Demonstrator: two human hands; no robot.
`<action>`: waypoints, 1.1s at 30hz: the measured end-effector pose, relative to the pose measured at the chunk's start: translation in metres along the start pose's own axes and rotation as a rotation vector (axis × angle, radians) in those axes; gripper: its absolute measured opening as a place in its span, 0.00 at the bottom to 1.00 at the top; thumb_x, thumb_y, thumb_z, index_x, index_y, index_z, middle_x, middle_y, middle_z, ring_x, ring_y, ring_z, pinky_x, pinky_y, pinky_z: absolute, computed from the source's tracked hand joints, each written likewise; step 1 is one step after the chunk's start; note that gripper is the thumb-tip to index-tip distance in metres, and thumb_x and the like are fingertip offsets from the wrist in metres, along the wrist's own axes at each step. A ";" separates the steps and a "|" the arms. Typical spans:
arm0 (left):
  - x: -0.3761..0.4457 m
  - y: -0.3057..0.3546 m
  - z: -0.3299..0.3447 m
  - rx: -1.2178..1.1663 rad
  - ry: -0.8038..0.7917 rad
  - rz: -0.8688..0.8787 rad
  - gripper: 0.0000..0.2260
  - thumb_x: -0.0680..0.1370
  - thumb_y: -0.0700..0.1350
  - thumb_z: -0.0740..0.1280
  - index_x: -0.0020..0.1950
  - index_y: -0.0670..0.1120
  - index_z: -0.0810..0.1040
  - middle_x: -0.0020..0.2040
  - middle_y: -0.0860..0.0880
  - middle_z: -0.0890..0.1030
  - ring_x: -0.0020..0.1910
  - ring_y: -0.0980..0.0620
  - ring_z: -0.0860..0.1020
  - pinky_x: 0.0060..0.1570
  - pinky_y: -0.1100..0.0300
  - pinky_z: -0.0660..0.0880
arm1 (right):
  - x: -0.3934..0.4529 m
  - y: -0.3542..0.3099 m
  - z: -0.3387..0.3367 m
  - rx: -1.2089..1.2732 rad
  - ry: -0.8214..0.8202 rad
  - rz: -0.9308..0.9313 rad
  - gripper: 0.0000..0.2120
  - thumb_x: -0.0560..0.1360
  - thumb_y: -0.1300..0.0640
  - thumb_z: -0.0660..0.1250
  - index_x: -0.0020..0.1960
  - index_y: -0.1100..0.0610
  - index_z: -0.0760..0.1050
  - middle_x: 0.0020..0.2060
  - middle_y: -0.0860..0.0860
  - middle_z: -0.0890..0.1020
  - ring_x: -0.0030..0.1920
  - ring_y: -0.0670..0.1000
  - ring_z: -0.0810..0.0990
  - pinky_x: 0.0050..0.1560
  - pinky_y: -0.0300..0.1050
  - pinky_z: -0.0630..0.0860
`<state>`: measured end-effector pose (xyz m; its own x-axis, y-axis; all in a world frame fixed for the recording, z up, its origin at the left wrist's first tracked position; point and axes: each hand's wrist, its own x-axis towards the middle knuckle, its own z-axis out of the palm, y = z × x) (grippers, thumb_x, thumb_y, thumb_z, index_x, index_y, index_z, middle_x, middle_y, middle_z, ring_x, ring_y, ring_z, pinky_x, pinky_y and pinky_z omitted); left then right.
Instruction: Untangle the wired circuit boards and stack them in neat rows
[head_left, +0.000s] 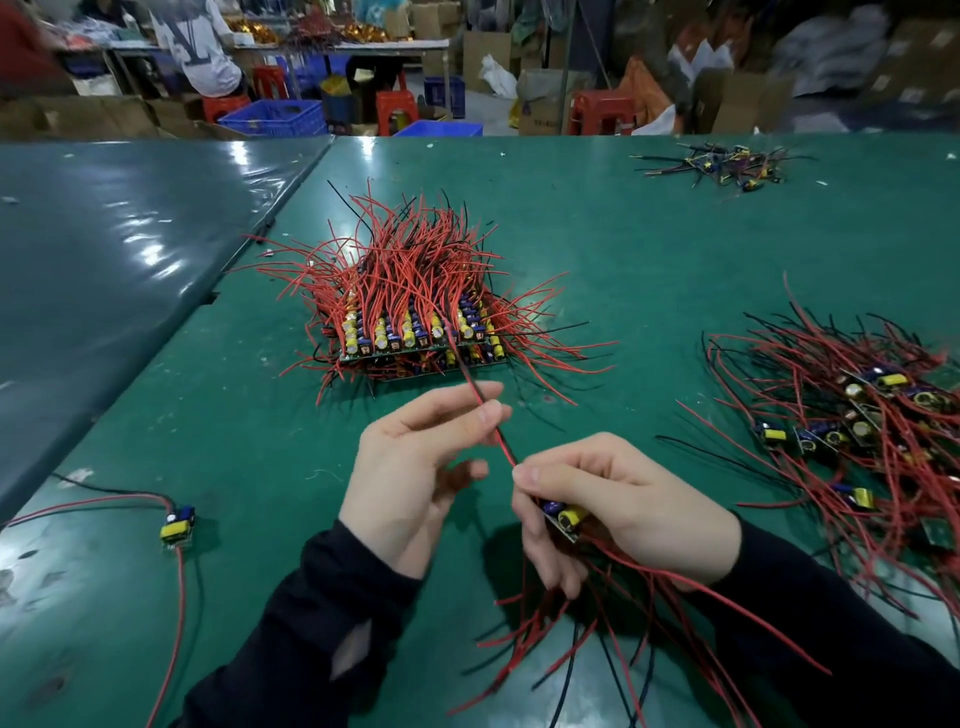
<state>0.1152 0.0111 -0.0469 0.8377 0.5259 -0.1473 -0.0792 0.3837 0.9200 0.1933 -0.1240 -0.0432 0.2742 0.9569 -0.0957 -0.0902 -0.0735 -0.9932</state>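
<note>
1. Right hand (618, 499): fingers curled around a bundle of circuit boards (563, 517), boards gripped low in the centre of the view; red and black leads trailing downward and outward from below the fist.
2. Left hand (415, 462): thumb and fingers pinching one paired red-and-black wire (491, 423), just left of the right hand; wire running taut and diagonal from the held bundle up toward the stack.
3. Stacked boards (421, 338): arranged in neat rows on the green table (649, 249), directly beyond the hands; components facing up, leads fanned upward and to both sides.
4. Tangled pile (852, 421): unsorted boards and wires lying at the right edge of the table, well apart from the stack.
5. Single board (177, 522): lying alone at lower left, leads extending left and downward.
6. Small heap of offcuts or parts (727, 163): far right of the table; contents too small to identify.
7. Background: blue crates (272, 118), red stools (395, 109), cardboard boxes and a seated person (200, 47) beyond the table.
</note>
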 end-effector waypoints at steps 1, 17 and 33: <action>0.003 0.003 -0.002 -0.092 -0.002 -0.042 0.07 0.60 0.42 0.71 0.36 0.48 0.86 0.34 0.50 0.83 0.29 0.60 0.77 0.25 0.70 0.70 | 0.000 -0.002 0.000 0.033 -0.032 0.006 0.16 0.78 0.56 0.56 0.33 0.56 0.72 0.25 0.52 0.79 0.21 0.47 0.74 0.24 0.37 0.68; 0.006 0.003 -0.008 0.052 0.126 0.220 0.06 0.69 0.29 0.70 0.37 0.38 0.81 0.30 0.44 0.81 0.22 0.56 0.74 0.23 0.68 0.70 | -0.003 0.000 0.004 -0.005 -0.090 0.052 0.16 0.78 0.56 0.56 0.33 0.57 0.72 0.24 0.52 0.78 0.20 0.46 0.73 0.23 0.38 0.66; 0.009 -0.001 -0.007 0.239 0.151 0.457 0.06 0.71 0.29 0.70 0.37 0.39 0.80 0.28 0.46 0.81 0.22 0.54 0.76 0.24 0.65 0.73 | -0.004 -0.001 0.005 0.046 -0.170 0.090 0.15 0.78 0.57 0.56 0.33 0.58 0.71 0.24 0.50 0.78 0.19 0.45 0.73 0.22 0.36 0.67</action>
<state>0.1189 0.0209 -0.0512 0.6583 0.7087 0.2537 -0.2779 -0.0845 0.9569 0.1872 -0.1262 -0.0411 0.0976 0.9811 -0.1672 -0.1515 -0.1514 -0.9768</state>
